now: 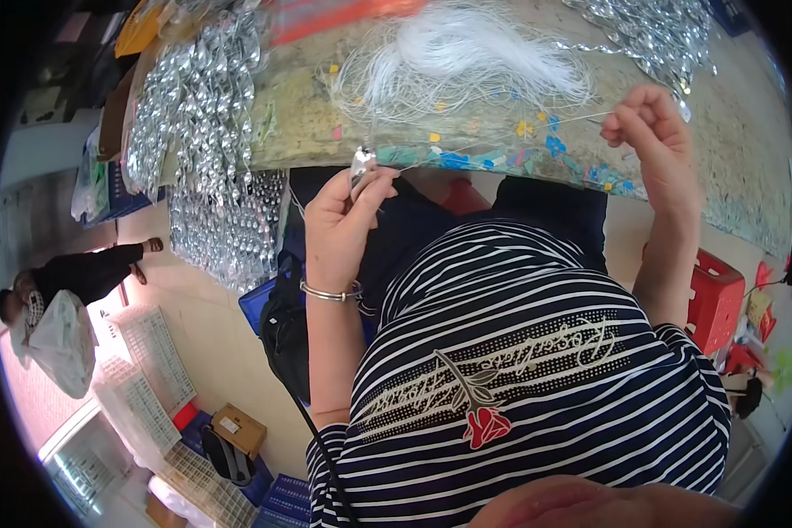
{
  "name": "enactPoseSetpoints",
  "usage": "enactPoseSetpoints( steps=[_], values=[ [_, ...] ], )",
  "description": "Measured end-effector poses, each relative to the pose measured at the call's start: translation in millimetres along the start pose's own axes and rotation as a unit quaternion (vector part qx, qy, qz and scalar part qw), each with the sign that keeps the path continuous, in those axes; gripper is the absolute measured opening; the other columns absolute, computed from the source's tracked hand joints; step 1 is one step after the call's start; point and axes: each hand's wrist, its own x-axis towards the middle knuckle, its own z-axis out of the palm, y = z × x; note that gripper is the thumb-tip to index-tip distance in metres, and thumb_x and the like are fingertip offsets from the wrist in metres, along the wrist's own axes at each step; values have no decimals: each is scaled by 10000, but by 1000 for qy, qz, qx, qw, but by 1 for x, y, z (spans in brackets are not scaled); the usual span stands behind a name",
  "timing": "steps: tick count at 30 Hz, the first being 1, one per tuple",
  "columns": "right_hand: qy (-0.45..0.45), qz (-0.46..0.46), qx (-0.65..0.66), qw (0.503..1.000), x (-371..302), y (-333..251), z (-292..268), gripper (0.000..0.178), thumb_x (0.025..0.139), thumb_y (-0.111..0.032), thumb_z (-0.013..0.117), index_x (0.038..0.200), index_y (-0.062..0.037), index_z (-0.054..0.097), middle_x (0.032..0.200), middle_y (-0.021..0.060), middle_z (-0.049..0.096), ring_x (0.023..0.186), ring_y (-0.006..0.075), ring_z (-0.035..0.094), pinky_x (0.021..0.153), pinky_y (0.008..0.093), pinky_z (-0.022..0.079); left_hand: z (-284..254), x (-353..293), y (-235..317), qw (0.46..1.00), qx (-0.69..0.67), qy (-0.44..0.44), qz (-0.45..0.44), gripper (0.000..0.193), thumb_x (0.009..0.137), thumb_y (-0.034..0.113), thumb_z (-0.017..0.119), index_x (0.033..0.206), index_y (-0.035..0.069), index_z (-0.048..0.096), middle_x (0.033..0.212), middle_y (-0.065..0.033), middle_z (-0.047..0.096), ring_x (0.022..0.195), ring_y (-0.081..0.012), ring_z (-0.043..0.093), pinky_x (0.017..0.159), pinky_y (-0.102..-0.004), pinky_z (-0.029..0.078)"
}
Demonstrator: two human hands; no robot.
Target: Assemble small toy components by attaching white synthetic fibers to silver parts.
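My left hand [339,216] is at the table's near edge, its thumb and fingers closed on a small shiny silver piece [362,161]. From that piece a thin white string [510,131] runs up to the right across the table [301,119]. The string's other end is pinched in the fingers of my right hand [656,141], raised above the table on the right. It looks nearly straight between the two hands. Beyond them lies a large loose hank of white string [475,57]. Twisted silver strands [207,88] are heaped on the left and hang over the edge.
More silver strands [656,40] lie at the far right, and an orange-red sheet [334,18] at the back. Coloured paint flecks mark the table. A red stool [713,299] stands at right. On the left, a person [84,275] has a plastic bag [64,339]; a cardboard box [238,429] sits below.
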Motion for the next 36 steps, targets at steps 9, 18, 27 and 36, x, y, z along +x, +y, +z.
enactPoseSetpoints(
  steps=[9, 18, 27, 36],
  values=[
    [-162, -147, -273, 937, -5, -13, 110, 363, 842, -138, 606, 1186, -52, 528, 1209, 112, 544, 1125, 215, 512, 919, 305, 408, 30, -1, 5, 996, 65, -31, 56, 139, 837, 91, 609, 923, -14, 641, 772, -29, 604, 702, -73, 547, 645, -213, 431],
    [-265, 9, -171, 949, 6, 9, 144, 195, 873, -109, 569, 1041, -10, 579, 791, 43, 650, 758, 121, 623, 709, 257, 496, 31, -3, -1, 998, 37, -44, 17, 108, 843, 96, 607, 870, -4, 638, 751, -16, 592, 692, -54, 517, 629, -205, 419],
    [-151, -16, -66, 986, 12, 11, 115, 123, 894, -101, 547, 964, -16, 602, 810, 20, 629, 769, 92, 595, 696, 224, 466, 20, -1, -6, 999, -19, -39, -21, 235, 893, 138, 554, 1083, 4, 592, 878, -30, 588, 692, -63, 506, 616, -194, 422],
    [-163, -58, -35, 984, 14, -1, 129, 159, 932, -146, 485, 1031, -50, 563, 1089, 65, 603, 798, 71, 554, 643, 191, 439, 36, -3, -19, 996, -44, -75, 29, 286, 899, 95, 538, 1161, -18, 540, 955, -64, 605, 744, -83, 545, 637, -188, 464]
  ],
)
